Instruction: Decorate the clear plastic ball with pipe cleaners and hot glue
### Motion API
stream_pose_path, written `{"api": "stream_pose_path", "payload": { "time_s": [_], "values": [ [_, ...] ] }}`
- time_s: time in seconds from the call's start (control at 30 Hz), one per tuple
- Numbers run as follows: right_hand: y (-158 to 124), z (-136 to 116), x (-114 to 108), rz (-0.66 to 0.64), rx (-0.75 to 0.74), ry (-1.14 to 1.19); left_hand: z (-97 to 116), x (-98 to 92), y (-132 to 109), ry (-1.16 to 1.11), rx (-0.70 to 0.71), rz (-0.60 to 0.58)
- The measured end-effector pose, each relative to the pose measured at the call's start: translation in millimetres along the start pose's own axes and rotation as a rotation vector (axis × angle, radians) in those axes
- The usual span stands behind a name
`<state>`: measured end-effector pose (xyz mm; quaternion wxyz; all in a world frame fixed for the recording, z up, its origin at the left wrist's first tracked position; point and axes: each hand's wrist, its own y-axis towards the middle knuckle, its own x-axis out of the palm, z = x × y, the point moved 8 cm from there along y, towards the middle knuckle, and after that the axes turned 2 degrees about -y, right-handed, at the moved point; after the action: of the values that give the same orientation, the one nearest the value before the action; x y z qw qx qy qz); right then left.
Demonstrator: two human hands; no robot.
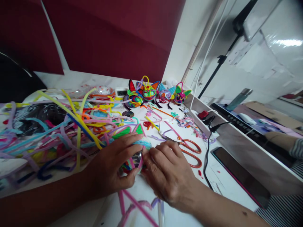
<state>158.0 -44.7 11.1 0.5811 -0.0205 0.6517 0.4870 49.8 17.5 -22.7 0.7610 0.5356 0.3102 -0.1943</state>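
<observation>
Hands, left and right, grasping pipe-cleaner ball, scissors beside, no legible writing

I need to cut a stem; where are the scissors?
The red-handled scissors lie on the white table, just right of the right hand, left of the black cable.

To your left a loose heap of pipe cleaners in many colours sprawls across the white table. At the far edge you have a row of finished pipe-cleaner heads with pointed ears, and a small white clock just beside them. Red-handled scissors lie to your right, near a black cable. A dark phone rests further right, and a teal bottle stands beyond on the neighbouring desk.
</observation>
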Motion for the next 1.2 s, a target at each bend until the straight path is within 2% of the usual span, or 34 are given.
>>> {"api": "stream_pose_path", "payload": {
  "time_s": [0.33, 0.57, 1.2],
  "values": [
    [-0.2, -1.6, 1.1, 0.051, 0.007, -0.016, -0.8, -0.6, -0.3, -0.034, -0.003, 0.017],
    [-2.6, -1.3, 1.8, 0.039, 0.017, -0.047, -0.8, -0.3, 0.3, -0.067, -0.016, 0.001],
    [-4.5, 2.3, 0.3, 0.054, 0.045, -0.097, -8.5, 0.0, -2.6, -0.085, -0.116, 0.036]
  ]
}}
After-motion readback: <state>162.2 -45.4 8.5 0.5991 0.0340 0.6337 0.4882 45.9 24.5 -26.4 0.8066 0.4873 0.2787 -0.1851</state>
